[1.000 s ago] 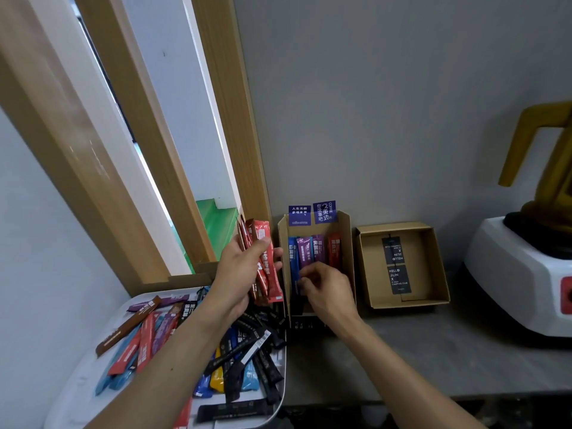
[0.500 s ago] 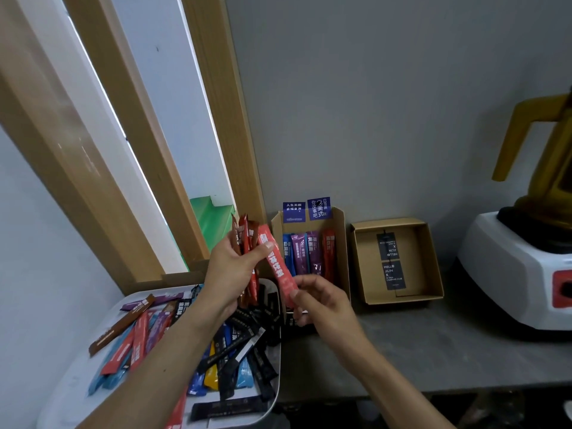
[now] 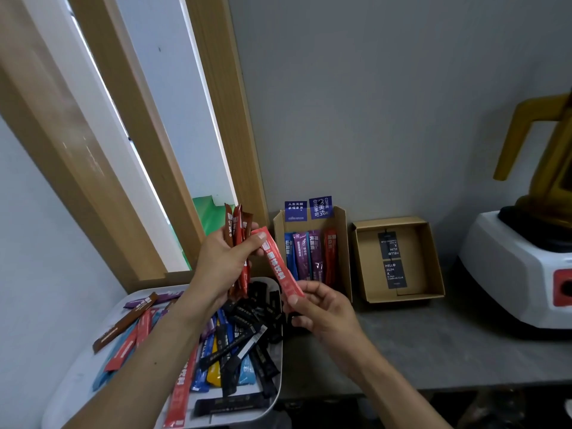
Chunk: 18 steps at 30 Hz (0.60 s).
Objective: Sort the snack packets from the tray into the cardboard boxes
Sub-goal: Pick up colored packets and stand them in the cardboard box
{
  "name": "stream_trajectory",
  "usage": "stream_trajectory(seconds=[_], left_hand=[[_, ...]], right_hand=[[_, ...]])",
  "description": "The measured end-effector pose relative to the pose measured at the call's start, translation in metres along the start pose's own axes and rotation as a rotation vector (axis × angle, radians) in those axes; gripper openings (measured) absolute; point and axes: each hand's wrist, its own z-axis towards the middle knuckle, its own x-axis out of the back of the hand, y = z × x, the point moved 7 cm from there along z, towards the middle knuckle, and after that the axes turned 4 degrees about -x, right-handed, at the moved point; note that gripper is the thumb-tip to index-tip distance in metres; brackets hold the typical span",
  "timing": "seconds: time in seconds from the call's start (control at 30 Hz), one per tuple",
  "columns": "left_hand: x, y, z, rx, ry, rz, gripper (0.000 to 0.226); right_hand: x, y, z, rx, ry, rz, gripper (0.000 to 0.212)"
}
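White tray, nearest us, holds the unsorted stick packets. Above it our left hand grips a bundle of red and brown sticks, and our right hand pinches the lower end of one red packet, its top under the left thumb. We judge this stick is next to file: it needs slotting upright beside the red one in the narrow cardboard box. Beyond, the grey counter carries a shallow box and a blender by the wall.
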Motion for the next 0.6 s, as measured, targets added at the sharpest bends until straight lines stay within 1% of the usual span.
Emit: stream_trajectory(seconds=[0.1, 0.27, 0.37, 0.43, 0.5, 0.57, 0.6], left_hand=[[0.001, 0.003, -0.001, -0.004, 0.022, 0.01, 0.017], [0.003, 0.01, -0.003, -0.026, 0.082, -0.015, 0.012], [0.0, 0.011, -0.005, -0.023, 0.038, -0.009, 0.013], [-0.002, 0.01, -0.005, -0.018, -0.02, 0.022, 0.014], [-0.005, 0.009, -0.005, 0.005, -0.095, 0.021, 0.016], [-0.01, 0.008, -0.004, 0.049, -0.168, -0.03, 0.017], [-0.013, 0.009, -0.004, 0.064, -0.194, -0.054, 0.017]], right_hand=[[0.001, -0.001, -0.001, -0.002, -0.005, 0.015, 0.035], [0.002, -0.007, -0.001, 0.035, -0.014, -0.012, 0.038], [0.008, -0.004, -0.001, 0.03, 0.039, -0.003, 0.033], [0.008, 0.001, -0.003, -0.016, 0.026, 0.118, 0.028], [0.002, 0.008, -0.007, -0.133, -0.051, 0.354, 0.023], [-0.003, 0.013, -0.012, -0.249, -0.098, 0.544, 0.029], [-0.004, 0.015, -0.014, -0.278, -0.099, 0.564, 0.027]])
